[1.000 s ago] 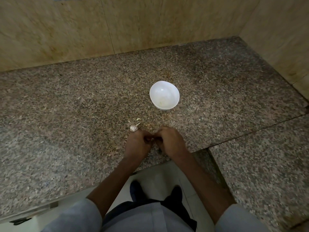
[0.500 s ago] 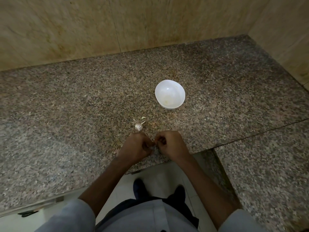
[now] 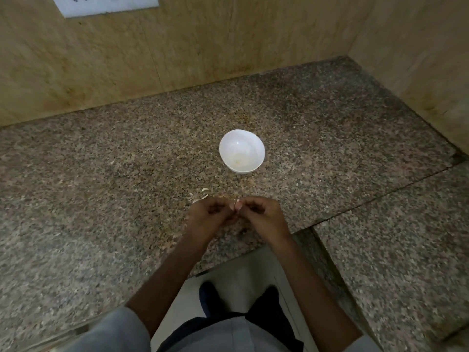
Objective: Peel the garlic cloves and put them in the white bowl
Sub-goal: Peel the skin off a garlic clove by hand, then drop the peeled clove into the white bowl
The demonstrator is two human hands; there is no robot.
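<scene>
Two hands over the speckled granite bench (image 3: pixel 101 199), left hand (image 3: pixel 210 217) and right hand (image 3: pixel 264 217), pinched one small pale garlic clove (image 3: pixel 238 205) between curled fingers (image 3: pixel 223 203), round white bowl (image 3: pixel 228 148) beyond.

The counter (image 3: pixel 101 199) is closed off by the far wall (image 3: pixel 177 47) and by the right wall (image 3: pixel 418 59). Wide bare stone is left to the left and to the right of the white bowl (image 3: pixel 241 151), which stands alone in the middle. A few garlic skins (image 3: pixel 203 193) are scattered nearer than the bowl, slightly to its left. The near middle is taken up by the left hand (image 3: pixel 210 217) and the right hand (image 3: pixel 264 217), met over a small garlic piece (image 3: pixel 238 205).
</scene>
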